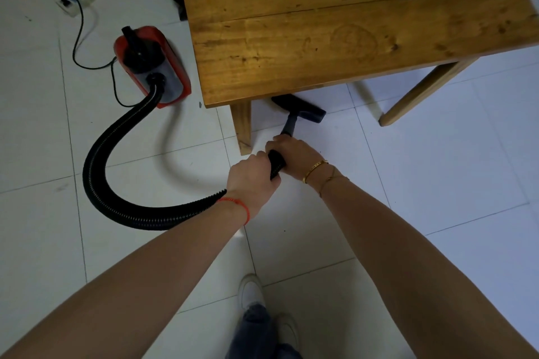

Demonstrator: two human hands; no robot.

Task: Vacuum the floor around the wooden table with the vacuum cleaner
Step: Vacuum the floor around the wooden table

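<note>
Now both hands, left (250,176) and right (294,156), fingers wrapped round vacuum hose (275,165); nozzle (300,109) under table (335,23).

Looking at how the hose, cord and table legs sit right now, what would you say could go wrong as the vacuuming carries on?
1. The black floor nozzle sits under the wooden table close to its near leg; a sideways sweep may knock it.
2. Both the left hand and right hand grip the black ribbed hose, which loops widely; pulling could tip the red canister vacuum.
3. The thin black power cord trails slack across the floor and may snag.
</note>
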